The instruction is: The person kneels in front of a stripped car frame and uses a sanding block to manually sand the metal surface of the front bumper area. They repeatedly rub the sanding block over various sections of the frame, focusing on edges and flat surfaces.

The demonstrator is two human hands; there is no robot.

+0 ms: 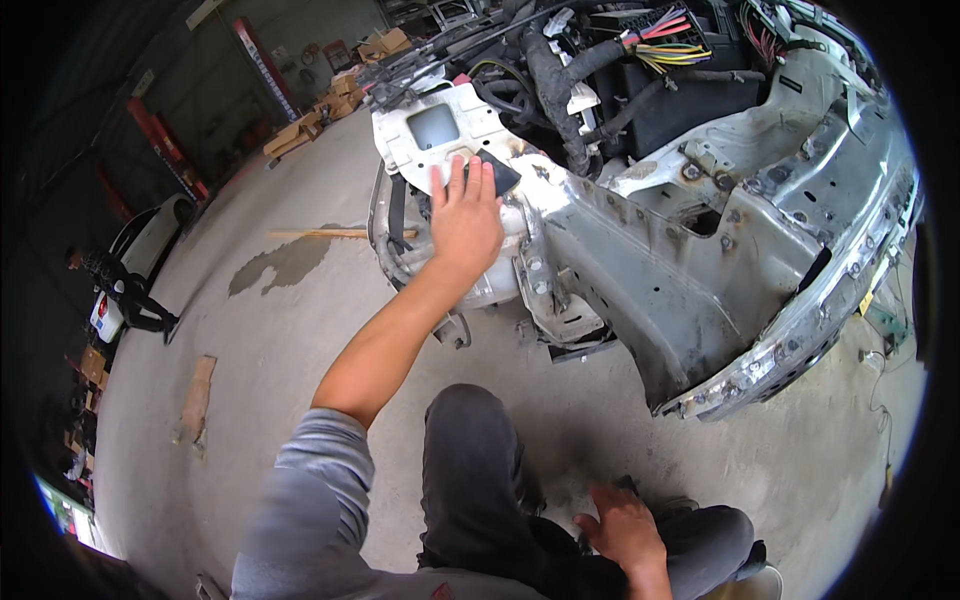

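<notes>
Left hand (465, 222) at 12 o'clock, fingers flat, pressing dark pad (497, 172) on car frame (640, 260), likely rubbing. Right hand (622, 528) at 5 o'clock, fingers spread, empty, resting on knee (715, 535).

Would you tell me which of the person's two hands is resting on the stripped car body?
The left hand, stretched forward with fingers spread flat on the white car body beside a dark patch. The right hand stays low, on the knee of the dark trousers.
</notes>
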